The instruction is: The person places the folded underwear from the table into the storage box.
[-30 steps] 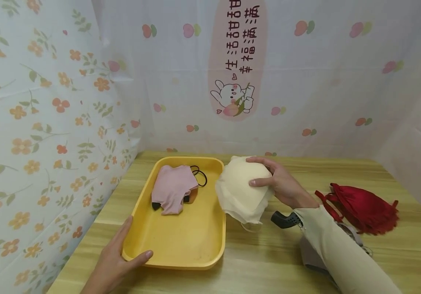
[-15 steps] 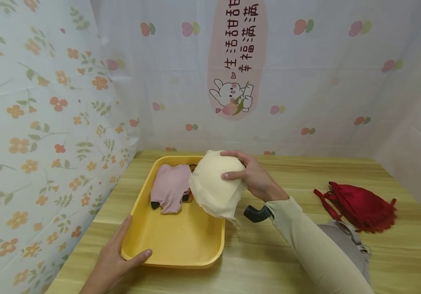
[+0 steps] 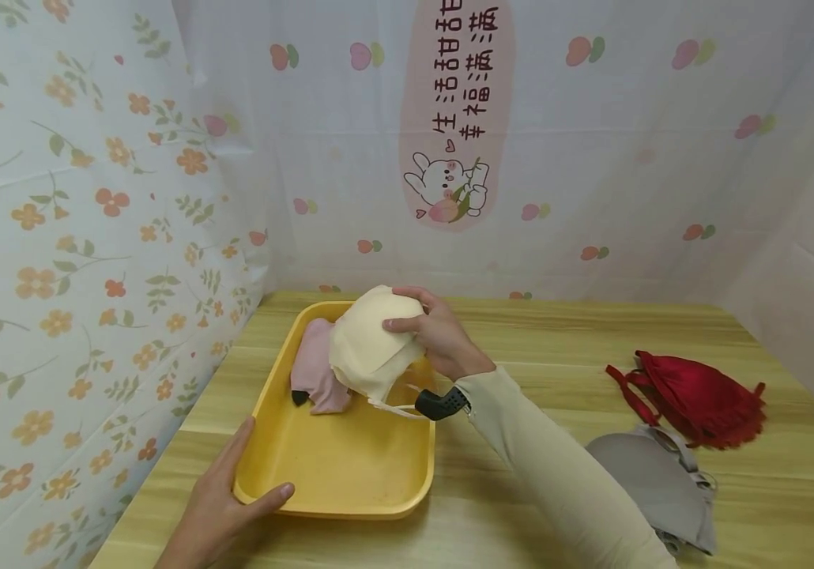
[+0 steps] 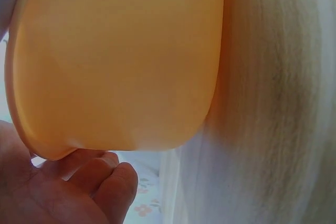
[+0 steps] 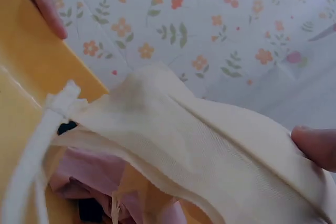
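Note:
My right hand [image 3: 439, 332] grips a cream bra [image 3: 370, 336] by one cup, thumb on the cup's near face, over the back right part of a yellow plastic tub [image 3: 336, 482]. In the right wrist view a pale strap [image 5: 37, 150] hangs from the bra [image 5: 194, 145]. My left hand [image 3: 218, 498] holds the tub's near left corner, thumb over the rim; in the left wrist view its fingers [image 4: 115, 190] curl against the outside wall. Pink cloth [image 3: 318, 371] with a black end lies in the tub, partly hidden behind the bra.
At the right of the wooden table [image 3: 521, 514] lie a red bra [image 3: 702, 395] and a grey bra [image 3: 652, 478]. A floral sheet [image 3: 80, 276] hangs along the left, and a printed curtain [image 3: 556, 158] hangs behind the table. A black wrist camera [image 3: 442, 403] sits on my right wrist.
My right hand has carried the cream bra leftward from beside the tub to over it, covering part of the pink cloth. The grey bra has come into fuller view. My left hand stays put.

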Available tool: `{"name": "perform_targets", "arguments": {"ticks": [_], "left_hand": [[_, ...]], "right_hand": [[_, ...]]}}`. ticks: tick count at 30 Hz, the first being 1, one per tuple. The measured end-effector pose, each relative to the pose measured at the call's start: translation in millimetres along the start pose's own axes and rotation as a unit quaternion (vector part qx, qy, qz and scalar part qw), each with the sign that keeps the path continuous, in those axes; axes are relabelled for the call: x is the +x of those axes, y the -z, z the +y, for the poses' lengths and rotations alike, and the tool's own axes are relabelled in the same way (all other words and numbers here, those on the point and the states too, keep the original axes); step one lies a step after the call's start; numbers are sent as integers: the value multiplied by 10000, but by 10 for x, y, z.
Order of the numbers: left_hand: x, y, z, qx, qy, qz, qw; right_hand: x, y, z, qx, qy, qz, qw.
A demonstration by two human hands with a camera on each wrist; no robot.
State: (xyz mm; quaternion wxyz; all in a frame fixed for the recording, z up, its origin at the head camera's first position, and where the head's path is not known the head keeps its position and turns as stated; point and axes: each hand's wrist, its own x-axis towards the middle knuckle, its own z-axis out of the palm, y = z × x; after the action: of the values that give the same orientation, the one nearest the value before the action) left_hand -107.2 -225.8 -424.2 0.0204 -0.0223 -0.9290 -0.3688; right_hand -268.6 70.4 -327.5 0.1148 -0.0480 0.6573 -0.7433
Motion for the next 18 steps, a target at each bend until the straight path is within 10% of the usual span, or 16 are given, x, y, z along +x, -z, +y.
{"name": "perform_targets", "arguments": {"ticks": [18], "left_hand": [[-5, -4, 9, -122, -10, -28, 9999]], "right_hand": [[293, -418, 280, 223, -191, 598, 9978]]}}
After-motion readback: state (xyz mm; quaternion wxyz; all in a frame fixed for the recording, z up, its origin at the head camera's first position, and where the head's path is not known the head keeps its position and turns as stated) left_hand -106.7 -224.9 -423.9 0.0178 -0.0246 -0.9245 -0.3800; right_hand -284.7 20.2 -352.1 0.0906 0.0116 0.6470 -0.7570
